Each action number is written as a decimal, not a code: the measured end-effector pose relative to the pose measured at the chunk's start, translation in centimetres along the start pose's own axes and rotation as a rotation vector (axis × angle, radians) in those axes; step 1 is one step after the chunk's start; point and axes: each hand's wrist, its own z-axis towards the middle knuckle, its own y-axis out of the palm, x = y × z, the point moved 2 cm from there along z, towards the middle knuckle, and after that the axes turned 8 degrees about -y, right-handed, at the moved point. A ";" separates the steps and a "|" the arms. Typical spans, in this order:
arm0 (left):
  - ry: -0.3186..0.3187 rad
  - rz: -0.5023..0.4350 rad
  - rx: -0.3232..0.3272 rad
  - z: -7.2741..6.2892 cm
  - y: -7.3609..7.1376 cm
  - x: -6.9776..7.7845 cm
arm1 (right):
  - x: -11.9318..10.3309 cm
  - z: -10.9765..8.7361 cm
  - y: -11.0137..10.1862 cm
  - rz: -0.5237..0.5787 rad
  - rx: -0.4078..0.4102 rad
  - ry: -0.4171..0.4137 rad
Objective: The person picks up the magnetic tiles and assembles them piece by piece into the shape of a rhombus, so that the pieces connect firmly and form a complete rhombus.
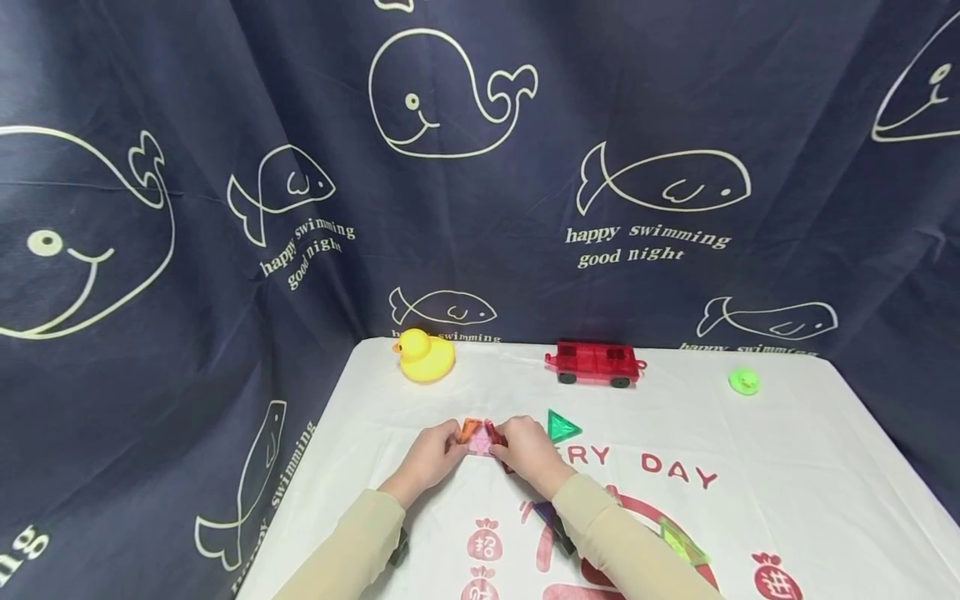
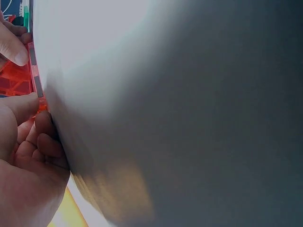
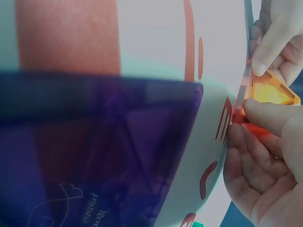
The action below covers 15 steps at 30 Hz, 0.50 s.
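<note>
Close together near the middle of the table, both hands work at a pink translucent magnetic tile [image 1: 480, 442] lying on the cloth. My left hand [image 1: 435, 454] pinches an orange magnetic tile [image 1: 469, 429] at the pink tile's left side; in the right wrist view this orange tile [image 3: 272, 89] stands tilted up. On the other side my right hand [image 1: 528, 450] pinches a red magnetic tile [image 1: 493, 432] between thumb and fingers. Part of the red tile [image 2: 14, 78] also shows in the left wrist view. Fingers cover the edges where the tiles meet.
A green triangular tile [image 1: 562, 426] lies right of the hands. Behind stand a yellow duck [image 1: 426, 360], a red wheeled wagon base [image 1: 596, 363] and a small green duck [image 1: 745, 381]. A purple tile [image 3: 104, 142] and a yellow-green tile [image 1: 682, 543] lie near the right sleeve.
</note>
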 end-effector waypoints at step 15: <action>0.005 0.074 0.002 0.0 -0.2 0.7 | -0.7 -0.2 0.4 -0.142 0.040 -0.093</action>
